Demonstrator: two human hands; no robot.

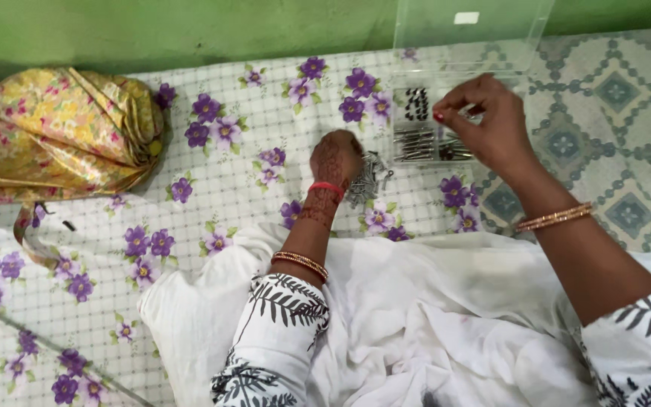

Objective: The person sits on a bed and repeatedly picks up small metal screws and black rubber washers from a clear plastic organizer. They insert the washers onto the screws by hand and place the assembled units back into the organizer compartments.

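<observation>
screws [368, 179] lie in a small loose pile on the flowered sheet [212, 188], near its far right edge and just in front of a clear box [446, 90]. left hand [335, 158] rests curled at the pile, touching it; whether its fingers grip any screw cannot be told. right hand [487, 124] hovers over the box, thumb and forefinger pinched together, what they hold too small to tell. more screws sit in the box's compartments. yellow floral bag [69, 132] lies at the sheet's far left edge. white cloth [431, 316] covers the lap.
</observation>
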